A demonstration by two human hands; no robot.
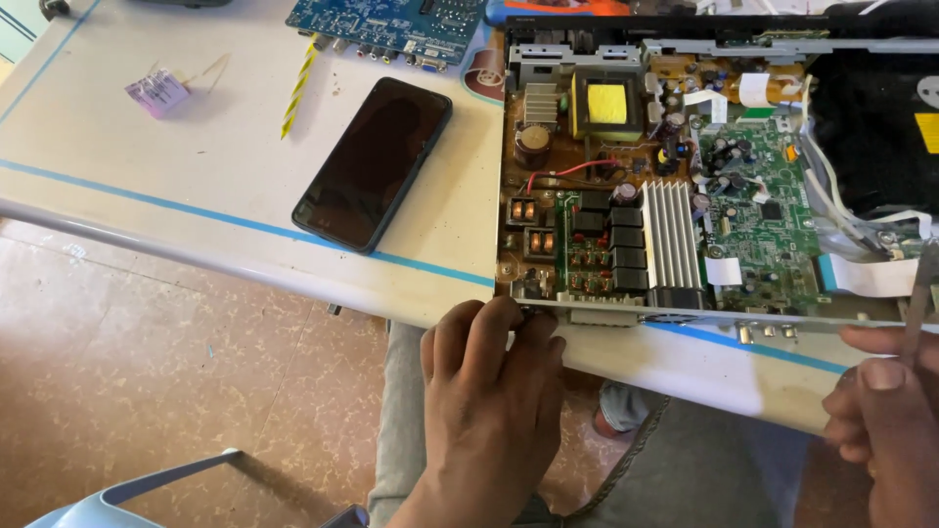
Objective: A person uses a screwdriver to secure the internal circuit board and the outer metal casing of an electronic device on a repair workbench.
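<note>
brown circuit board (587, 225) in opened device; left hand (489, 391) fingertips grip its near edge, right hand (885, 411) pinches thin metal tool (917, 293).

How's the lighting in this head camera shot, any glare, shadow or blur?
Head view: bright, even daylight on the white table; the dark phone screen shows only a faint sheen, no harsh glare; soft shadow lies under the table edge; the opened device is sharp, while the right hand at the frame edge looks slightly soft.
</note>
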